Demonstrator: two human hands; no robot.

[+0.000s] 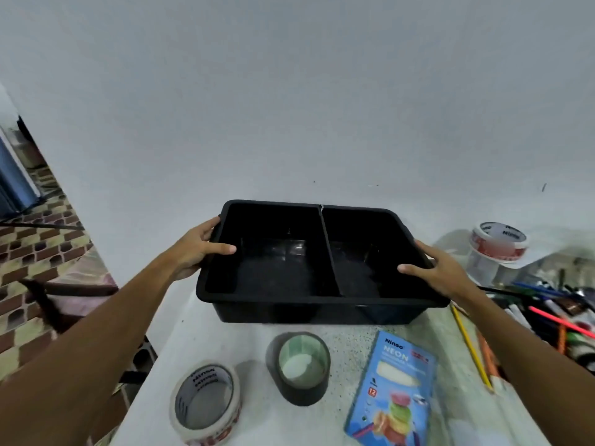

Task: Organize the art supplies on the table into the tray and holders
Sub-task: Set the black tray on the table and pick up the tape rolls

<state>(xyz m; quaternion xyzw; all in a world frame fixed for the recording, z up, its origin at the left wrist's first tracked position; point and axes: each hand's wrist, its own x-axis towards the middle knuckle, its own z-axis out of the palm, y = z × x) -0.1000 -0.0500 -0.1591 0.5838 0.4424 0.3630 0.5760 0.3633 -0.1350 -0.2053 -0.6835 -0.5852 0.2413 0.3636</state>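
A black two-compartment tray (322,300) stands at the middle of the table, both halves holding nothing. My left hand (199,247) grips its left rim, thumb inside the wall. My right hand (441,270) grips the right rim the same way. In front of the tray lie a white tape roll (206,403), a dark tape roll (301,368) and a blue neon clay pack (394,391). A yellow pencil (471,346) and a heap of pens and markers (553,310) lie at the right.
A clear plastic holder (483,265) with another white tape roll (499,241) on top stands at the back right. The table's left edge runs close to the tray. Beyond it is a patterned floor (42,252). A plain wall rises behind.
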